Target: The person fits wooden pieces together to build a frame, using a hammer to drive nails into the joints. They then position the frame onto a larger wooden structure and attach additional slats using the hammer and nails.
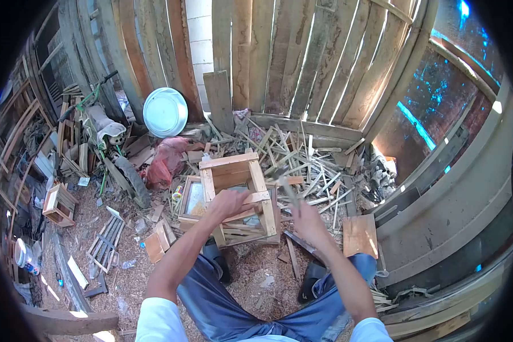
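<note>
A small open wooden frame (231, 162) made of slats stands in front of me, on a wider wooden box (189, 214) with a pale panel inside. My left hand (229, 204) is closed at the frame's near crosspiece (259, 197); whether its fingers pinch the slat or something small is too fine to tell. To the right, my right hand (308, 219) is wrapped round the handle of a hammer (289, 191), whose head points away from me, beside the frame.
Scrap sticks (322, 176) lie heaped behind and right. A metal basin (165, 112) leans on the plank wall. A pink bag (166, 162) lies left of the frame. A flat board (359, 235) is near my right knee; a small crate (60, 205) stands far left.
</note>
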### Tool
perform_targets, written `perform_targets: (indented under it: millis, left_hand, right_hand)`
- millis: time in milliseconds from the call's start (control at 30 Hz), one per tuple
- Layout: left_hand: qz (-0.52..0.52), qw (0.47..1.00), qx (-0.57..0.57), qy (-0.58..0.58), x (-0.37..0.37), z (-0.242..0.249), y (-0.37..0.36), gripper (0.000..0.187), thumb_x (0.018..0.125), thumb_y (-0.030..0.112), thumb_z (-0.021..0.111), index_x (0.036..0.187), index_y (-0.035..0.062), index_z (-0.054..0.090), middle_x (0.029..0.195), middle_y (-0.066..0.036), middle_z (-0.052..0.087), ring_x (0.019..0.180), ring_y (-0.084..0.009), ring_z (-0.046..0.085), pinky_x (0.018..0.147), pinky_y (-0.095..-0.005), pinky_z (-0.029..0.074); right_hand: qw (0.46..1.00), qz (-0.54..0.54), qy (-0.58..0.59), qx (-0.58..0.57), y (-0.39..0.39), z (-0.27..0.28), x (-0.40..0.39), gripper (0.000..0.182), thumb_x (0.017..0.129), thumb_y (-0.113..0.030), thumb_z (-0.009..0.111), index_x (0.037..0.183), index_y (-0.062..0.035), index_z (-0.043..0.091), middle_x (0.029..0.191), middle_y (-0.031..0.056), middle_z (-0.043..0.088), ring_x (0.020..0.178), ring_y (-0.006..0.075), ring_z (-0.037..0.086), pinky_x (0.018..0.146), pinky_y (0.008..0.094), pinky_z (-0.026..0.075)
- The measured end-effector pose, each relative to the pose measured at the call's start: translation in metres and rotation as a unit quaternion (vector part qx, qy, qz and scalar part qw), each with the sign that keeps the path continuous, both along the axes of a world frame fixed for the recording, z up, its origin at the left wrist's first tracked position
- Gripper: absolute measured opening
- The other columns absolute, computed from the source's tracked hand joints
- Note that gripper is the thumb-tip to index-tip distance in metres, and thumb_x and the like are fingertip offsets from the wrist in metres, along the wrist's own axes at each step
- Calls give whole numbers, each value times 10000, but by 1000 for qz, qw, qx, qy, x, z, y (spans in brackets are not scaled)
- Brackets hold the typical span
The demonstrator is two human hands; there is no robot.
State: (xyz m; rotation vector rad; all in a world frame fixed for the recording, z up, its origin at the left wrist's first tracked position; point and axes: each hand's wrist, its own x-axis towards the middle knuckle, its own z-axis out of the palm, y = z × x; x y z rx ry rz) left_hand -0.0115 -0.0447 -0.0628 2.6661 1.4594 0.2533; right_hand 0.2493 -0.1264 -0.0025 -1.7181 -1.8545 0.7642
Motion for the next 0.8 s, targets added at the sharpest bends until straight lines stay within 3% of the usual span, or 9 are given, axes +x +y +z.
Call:
perform_targets:
  millis: [167,233,300,400,567,667,700,767,800]
  left_hand:
    - [-1,999,30,26,-5,1,-1,512,907,571,520,999,70,565,766,-166,684,715,-374,673,612,-476,533]
    - [11,999,38,10,-10,-3,4,504,900,567,537,987,72,569,767,-167,685,717,-375,673,615,-478,532]
    - [23,999,46,-4,-13,4,10,496,893,564,554,976,75,574,768,-168,686,719,-376,672,618,-480,530]
    - [103,990,36,-94,-8,20,13,480,892,523,590,885,43,605,738,-211,664,730,-421,646,657,-510,495]
    - [221,953,24,-207,-5,47,28,576,890,562,586,808,-7,609,673,-203,636,674,-370,649,620,-459,491]
    - [316,837,-64,-443,-5,46,42,534,959,506,518,850,-5,627,632,-103,579,565,-179,525,559,-364,452]
    - [321,837,-62,-439,-4,51,40,534,959,506,518,850,-5,627,632,-103,579,565,-179,525,559,-364,452]
    - [198,643,-191,-714,0,62,34,446,999,437,475,865,41,631,687,-27,591,592,-124,538,567,-316,452]
    - [199,600,-253,-733,0,65,32,331,1013,350,477,939,66,630,752,19,591,625,-87,546,590,-261,452]
  right_hand:
    - [997,-35,50,42,18,43,34,346,991,-295,523,959,47,560,660,203,587,608,328,601,593,438,457]
    - [997,-20,23,73,27,32,48,335,983,-287,520,1040,41,556,727,250,626,698,425,631,647,490,468]
    - [989,-33,20,144,39,2,55,337,980,-299,527,1009,35,568,721,260,616,723,431,626,665,480,468]
    - [996,-70,42,41,28,8,52,354,974,-308,529,966,41,587,766,282,623,798,464,622,713,511,466]
    - [981,-97,41,166,29,-10,38,403,977,-360,516,893,28,587,726,237,614,748,411,630,690,471,465]
    - [986,-103,88,92,24,-4,28,430,962,-384,545,892,38,580,716,220,621,721,380,634,691,451,480]
    - [987,-99,93,91,24,-7,26,430,962,-384,545,892,38,580,716,220,621,721,380,634,691,451,480]
    - [989,-89,91,73,25,-13,27,416,953,-383,568,895,29,585,712,177,638,695,313,643,686,418,488]
    - [989,-87,96,75,26,-15,25,383,950,-361,583,891,17,593,714,128,657,686,247,651,676,389,499]
